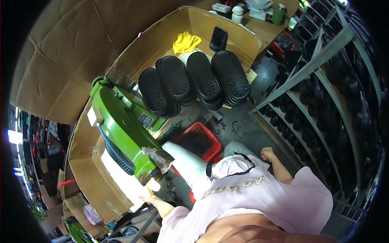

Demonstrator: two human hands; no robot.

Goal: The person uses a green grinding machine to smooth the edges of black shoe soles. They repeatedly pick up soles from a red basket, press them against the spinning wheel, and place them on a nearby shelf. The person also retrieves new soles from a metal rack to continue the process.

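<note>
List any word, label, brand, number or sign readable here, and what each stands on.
No text can be read.
Dark rectangular label on the curved green metal machine: too small to read.
Gold-toned band across the pale pink fabric shirt: too blurred to tell lettering from ornament.

Place: footwear workshop | green machine (121, 117) | black footwear pieces (202, 77), stacked | metal rack (306, 66)

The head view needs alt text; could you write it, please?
A person's left hand is near a curved green machine; the curled right hand is beside the right leg. Beyond are four stacks of black perforated slipper-shaped pieces.
</note>
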